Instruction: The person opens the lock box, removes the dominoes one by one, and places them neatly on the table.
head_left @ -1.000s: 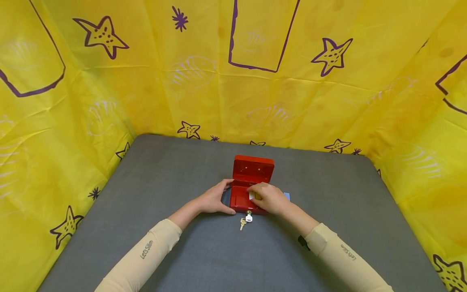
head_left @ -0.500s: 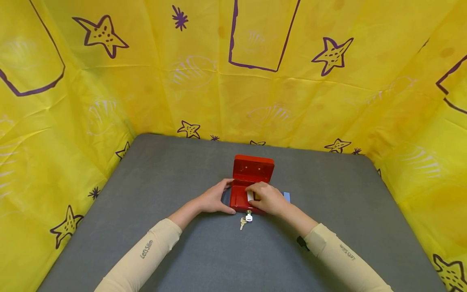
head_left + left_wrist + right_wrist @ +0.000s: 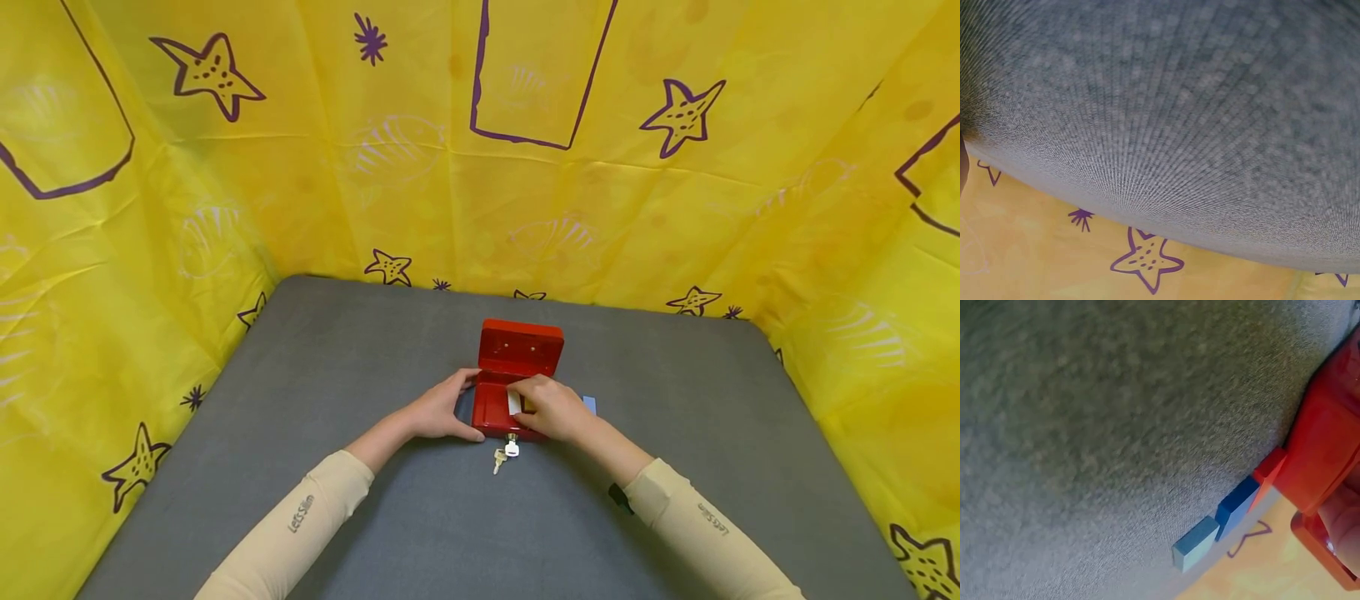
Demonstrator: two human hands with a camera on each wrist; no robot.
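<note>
Inside an open red box (image 3: 491, 402), the right hand (image 3: 553, 407) pinches a white piece (image 3: 514, 403) that looks light and stiff, best taken by its edges. The left hand (image 3: 437, 412) grips the box's left end between thumb and fingers. Both sleeves (image 3: 300, 521), on the box's near side, read "Let's Slim."

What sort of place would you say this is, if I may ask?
Probably a makeshift recording booth: yellow printed cloth hangs around three sides of a grey tabletop where a red box stands open.
</note>
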